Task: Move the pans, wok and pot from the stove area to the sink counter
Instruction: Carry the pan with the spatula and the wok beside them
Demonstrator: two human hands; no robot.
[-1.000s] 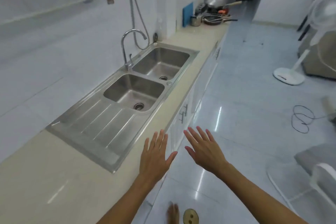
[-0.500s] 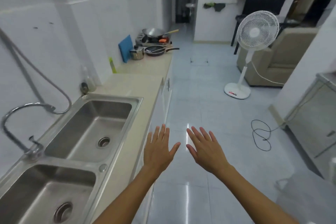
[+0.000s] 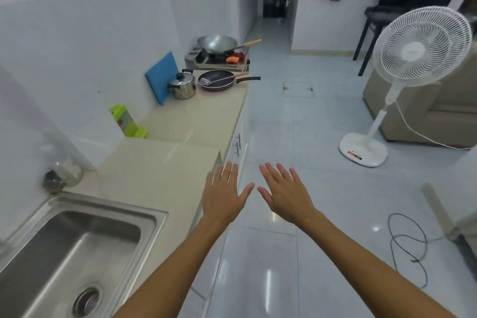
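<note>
Left hand (image 3: 223,195) and right hand (image 3: 285,195) spread empty; steel wok (image 3: 216,43), black frying pan (image 3: 216,80), lidded steel pot (image 3: 182,85) far down the beige counter (image 3: 165,162).

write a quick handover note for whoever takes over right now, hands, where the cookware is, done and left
Left hand and right hand: both open, empty, held out over the floor beside the counter.
Wok sits on the stove; frying pan, with a spatula in it, and lidded pot stand on the far counter.
Done: nothing moved.
Left: carry all to the counter by the sink.
</note>
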